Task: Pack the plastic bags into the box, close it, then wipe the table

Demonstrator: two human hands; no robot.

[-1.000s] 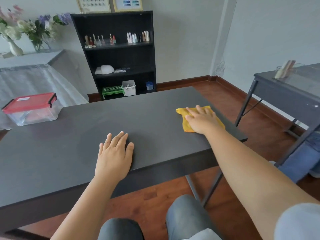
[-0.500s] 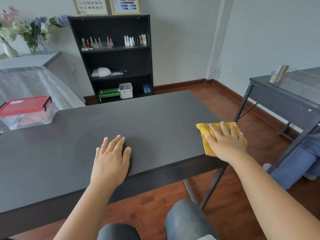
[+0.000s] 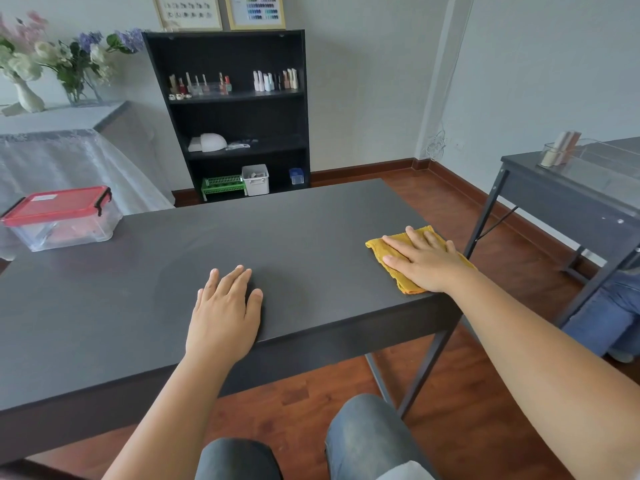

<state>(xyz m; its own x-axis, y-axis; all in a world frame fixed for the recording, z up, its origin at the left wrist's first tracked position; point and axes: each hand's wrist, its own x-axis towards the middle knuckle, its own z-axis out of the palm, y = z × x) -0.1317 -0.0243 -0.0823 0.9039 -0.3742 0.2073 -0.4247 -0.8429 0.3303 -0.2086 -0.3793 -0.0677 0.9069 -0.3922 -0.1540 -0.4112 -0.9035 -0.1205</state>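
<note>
Two flat, open hands on table [image 3: 138, 306]: left hand [image 3: 225, 311] at 6 o'clock; right hand [image 3: 427, 261] presses cloth [image 3: 377, 244], 3 o'clock. Box [image 3: 60, 218] closed, 10 o'clock.

You had a mustard-yellow cloth [image 3: 398, 268] on the dark grey table [image 3: 294, 237]; the far-left clear box [image 3: 65, 230] wore a red lid [image 3: 57, 205].

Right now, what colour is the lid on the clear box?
Red, with black latches; the lid is closed on the box, seen in the head view.
</note>
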